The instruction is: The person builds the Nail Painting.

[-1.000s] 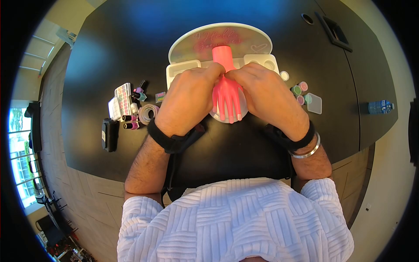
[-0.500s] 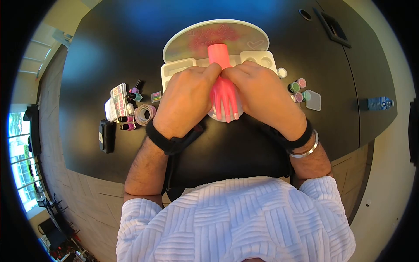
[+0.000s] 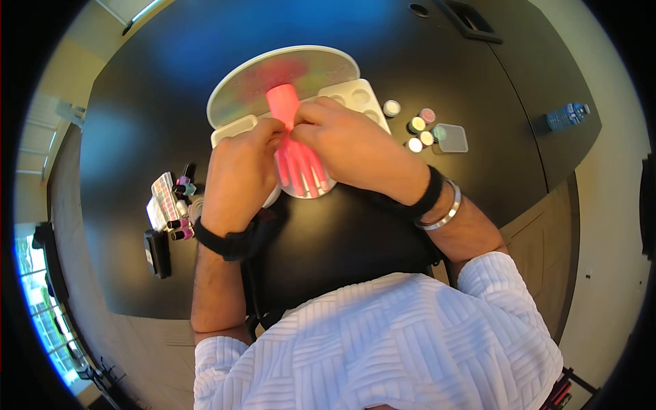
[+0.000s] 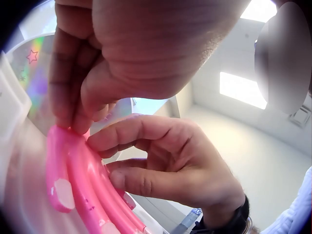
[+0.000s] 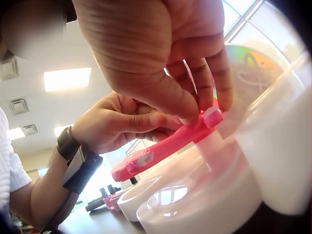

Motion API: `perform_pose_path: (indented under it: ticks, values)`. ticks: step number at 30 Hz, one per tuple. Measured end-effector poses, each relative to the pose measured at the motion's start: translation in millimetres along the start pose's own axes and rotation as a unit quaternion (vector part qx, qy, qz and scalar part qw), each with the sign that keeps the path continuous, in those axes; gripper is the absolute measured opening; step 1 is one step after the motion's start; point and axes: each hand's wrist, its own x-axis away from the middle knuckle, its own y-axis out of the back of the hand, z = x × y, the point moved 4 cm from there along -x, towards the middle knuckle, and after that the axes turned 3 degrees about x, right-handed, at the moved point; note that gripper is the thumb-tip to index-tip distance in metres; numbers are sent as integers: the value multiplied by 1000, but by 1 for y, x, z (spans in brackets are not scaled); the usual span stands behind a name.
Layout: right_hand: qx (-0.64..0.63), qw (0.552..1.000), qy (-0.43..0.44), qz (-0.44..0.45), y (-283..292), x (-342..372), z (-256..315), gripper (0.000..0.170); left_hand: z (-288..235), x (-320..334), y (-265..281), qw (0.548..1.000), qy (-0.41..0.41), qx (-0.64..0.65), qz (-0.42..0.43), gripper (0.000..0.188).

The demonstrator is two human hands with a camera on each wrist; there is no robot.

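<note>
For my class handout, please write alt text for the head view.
A person's left hand and right hand hold a pink model hand at a white tray on a table. Nail polish bottles lie left; small jars and a water bottle, right.

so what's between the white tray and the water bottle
In the head view, small round jars and a translucent, squarish lid or case lie there.

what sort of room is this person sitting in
Probably an office or meeting room, judging by the large dark table with a black recess set into it, the bright ceiling light panel and the window.
</note>
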Motion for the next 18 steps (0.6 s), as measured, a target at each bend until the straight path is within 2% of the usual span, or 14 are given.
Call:
perform_pose_path:
  ticks: [4, 6, 10, 11, 13, 14, 16, 17, 18]
  values:
    - [20, 999, 5, -34, -3, 0, 0, 22, -1, 0, 0, 1000, 2, -3, 10, 17]
    - [7, 1000, 7, 5, -4, 2, -2, 25, -4, 3, 3, 1000, -6, 6, 19, 20]
    - [30, 1000, -2, 7, 21, 5, -6, 25, -17, 12, 21, 999, -12, 47, -7, 25]
    - [32, 999, -4, 6, 32, 6, -7, 25, -24, 15, 31, 998, -7, 53, -22, 25]
    - [-7, 998, -31, -62, 63, 9, -13, 28, -36, 22, 47, 994, -10, 76, -79, 20]
    - [-6, 998, -29, -61, 73, 13, -17, 28, -38, 28, 51, 994, -10, 77, -80, 20]
    - [10, 993, -36, -114, 95, 26, -24, 30, -33, 46, 62, 986, 14, 120, -112, 20]
    - [7, 993, -33, -111, 100, 34, -28, 30, -28, 55, 64, 982, 15, 133, -131, 18]
    - [9, 993, -66, -95, 105, 42, -34, 31, -23, 65, 66, 982, 20, 133, -133, 18]
